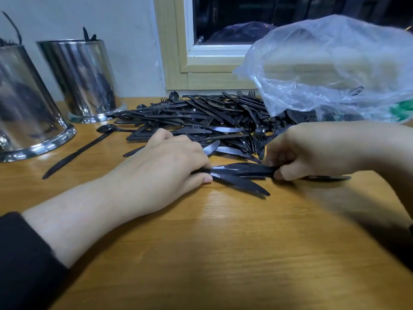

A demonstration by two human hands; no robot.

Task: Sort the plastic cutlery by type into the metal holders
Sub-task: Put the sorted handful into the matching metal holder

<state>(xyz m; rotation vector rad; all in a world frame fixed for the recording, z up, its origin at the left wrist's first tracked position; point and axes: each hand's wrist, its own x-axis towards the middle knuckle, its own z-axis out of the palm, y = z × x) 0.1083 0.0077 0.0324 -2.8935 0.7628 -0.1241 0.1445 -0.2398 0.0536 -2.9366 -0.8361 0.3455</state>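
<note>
Knives [241,173]: bundle's long axis runs 9-to-3 between both hands.
Left hand [165,166]: pinches the handles.
Right hand [312,153]: grips blade ends (holders [80,79] lie at 10, nearer the left).

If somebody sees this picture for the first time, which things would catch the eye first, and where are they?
First comes the big heap of black plastic cutlery at the table's middle, partly under a crumpled clear plastic bag on the right. In front, the left hand and right hand hold a small bundle of black plastic knives between them. Two shiny metal holders stand at the left by the wall.
</note>
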